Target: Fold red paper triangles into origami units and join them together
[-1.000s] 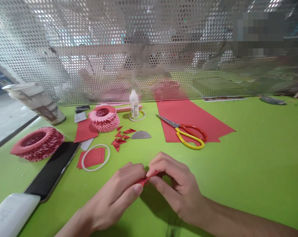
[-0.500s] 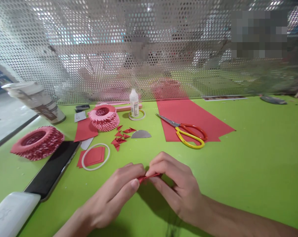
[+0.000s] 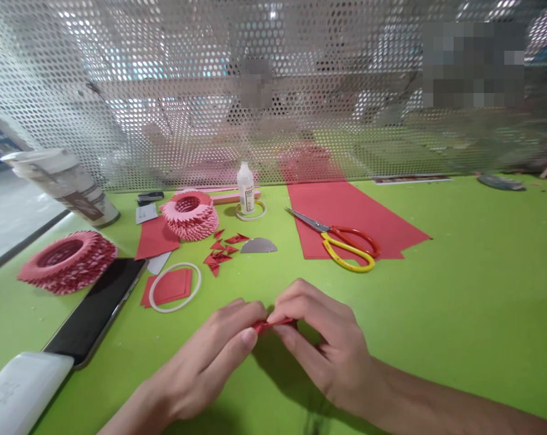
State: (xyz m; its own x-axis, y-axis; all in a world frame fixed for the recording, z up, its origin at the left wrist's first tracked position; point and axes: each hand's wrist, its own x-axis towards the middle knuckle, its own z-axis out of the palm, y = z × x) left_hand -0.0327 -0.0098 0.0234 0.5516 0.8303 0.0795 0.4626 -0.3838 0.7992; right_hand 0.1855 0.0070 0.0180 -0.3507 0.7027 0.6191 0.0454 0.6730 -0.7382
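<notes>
A small folded piece of red paper (image 3: 277, 323) is pinched between both hands, low in the middle of the view. My left hand (image 3: 214, 350) closes on its left end with thumb and fingers. On its right part my right hand (image 3: 325, 338) grips with thumb and forefinger. Parts of the paper are hidden by the fingers. Beyond the hands lie several small folded red triangles (image 3: 216, 258) beside a grey half-disc (image 3: 258, 245). A white ring (image 3: 152, 295) lies over red paper squares (image 3: 173, 286) to the left.
Scissors (image 3: 346, 244) rest on a large red sheet (image 3: 341, 205). A white bottle (image 3: 245, 188), two pink folded-paper rings (image 3: 194, 225) (image 3: 69, 260), a phone (image 3: 96, 311), a white device (image 3: 23, 389) and a cup (image 3: 69, 184) stand or lie further off. A perforated metal screen (image 3: 187, 121) closes the back.
</notes>
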